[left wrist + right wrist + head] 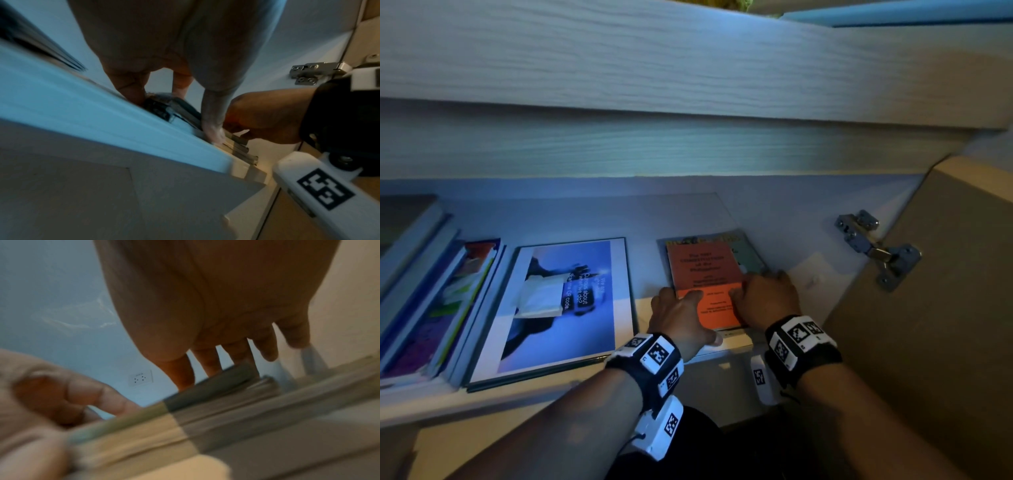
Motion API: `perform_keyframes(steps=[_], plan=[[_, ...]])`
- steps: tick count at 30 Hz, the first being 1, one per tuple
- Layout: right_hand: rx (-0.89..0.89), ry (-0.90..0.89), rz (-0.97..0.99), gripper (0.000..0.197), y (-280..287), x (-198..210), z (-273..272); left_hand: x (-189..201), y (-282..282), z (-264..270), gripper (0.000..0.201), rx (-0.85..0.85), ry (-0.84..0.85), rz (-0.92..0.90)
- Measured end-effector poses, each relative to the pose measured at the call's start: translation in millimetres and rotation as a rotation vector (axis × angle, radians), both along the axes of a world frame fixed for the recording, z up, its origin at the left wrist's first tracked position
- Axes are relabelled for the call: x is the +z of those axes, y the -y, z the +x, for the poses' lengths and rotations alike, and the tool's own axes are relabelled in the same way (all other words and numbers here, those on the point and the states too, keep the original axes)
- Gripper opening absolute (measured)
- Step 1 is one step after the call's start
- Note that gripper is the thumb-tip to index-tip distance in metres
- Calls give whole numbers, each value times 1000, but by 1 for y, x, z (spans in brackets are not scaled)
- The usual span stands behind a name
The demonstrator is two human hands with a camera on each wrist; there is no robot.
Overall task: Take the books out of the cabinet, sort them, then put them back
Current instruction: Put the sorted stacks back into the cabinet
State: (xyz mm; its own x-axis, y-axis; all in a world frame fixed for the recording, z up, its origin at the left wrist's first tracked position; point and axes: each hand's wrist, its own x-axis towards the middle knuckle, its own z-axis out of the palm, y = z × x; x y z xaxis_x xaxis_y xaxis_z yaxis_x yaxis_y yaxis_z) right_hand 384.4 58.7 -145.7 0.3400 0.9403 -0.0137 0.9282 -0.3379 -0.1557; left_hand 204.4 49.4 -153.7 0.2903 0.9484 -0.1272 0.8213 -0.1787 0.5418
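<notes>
At lower centre of the head view, the left hand [681, 313] and right hand [765, 298] lie with fingers spread flat on the orange paperback booklet [703, 274] topping a small stack on the pale wooden cabinet shelf [647, 219]; neither grips it. A large blue-covered book [558, 305] lies just left.

Pale wood-grain cabinet shelf [619, 68], shiny metal hinge [878, 250], glossy photo book [558, 308], and a seemingly matt orange booklet [702, 270].
</notes>
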Motion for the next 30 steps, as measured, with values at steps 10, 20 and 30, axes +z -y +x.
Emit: perform_keyframes(steps=[10,20,30], plan=[[54,-67,11,31,3,-5,0,-5,1,3,78,-20,-37,58],[87,-237,39,26,73,48,-37,46,50,-54,72,-64,119,-196],[430,-950,-400,18,166,306,-157,309,141,-203,9,-211,395,-468]])
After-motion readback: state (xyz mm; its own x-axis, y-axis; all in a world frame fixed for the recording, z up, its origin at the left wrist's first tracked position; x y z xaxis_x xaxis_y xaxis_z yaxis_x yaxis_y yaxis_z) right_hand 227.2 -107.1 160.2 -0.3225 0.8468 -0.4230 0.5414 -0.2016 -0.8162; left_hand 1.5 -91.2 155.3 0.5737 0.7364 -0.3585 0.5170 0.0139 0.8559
